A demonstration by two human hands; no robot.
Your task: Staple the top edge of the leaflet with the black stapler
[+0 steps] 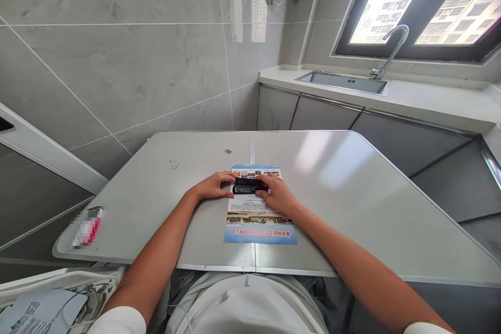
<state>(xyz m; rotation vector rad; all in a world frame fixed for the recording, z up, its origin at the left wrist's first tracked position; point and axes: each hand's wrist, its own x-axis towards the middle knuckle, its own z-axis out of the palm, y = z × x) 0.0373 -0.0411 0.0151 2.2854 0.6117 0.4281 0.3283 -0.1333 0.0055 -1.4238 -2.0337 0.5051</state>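
A black stapler (pixel 247 182) with a bit of red at its right end lies across the upper part of a printed leaflet (pixel 261 218). Its two long arms run side by side, and a silvery strip shows along the nearer one. My right hand (pixel 277 194) grips the stapler's right end between thumb and fingers. At the other end, my left hand (pixel 213 186) curls its fingers and thumb around the stapler's left tip. Farther back on the table lie short strips of staples (pixel 228 151). Several tiny loose staples (pixel 174 165) are scattered to the left.
Under the leaflet is a pale folding table (pixel 321 209) with a seam down its middle. A blurred red-and-white item (pixel 88 227) stands near its left edge. Beyond are a tiled wall, and a counter with a sink (pixel 344 82) and tap (pixel 393 52) at the right.
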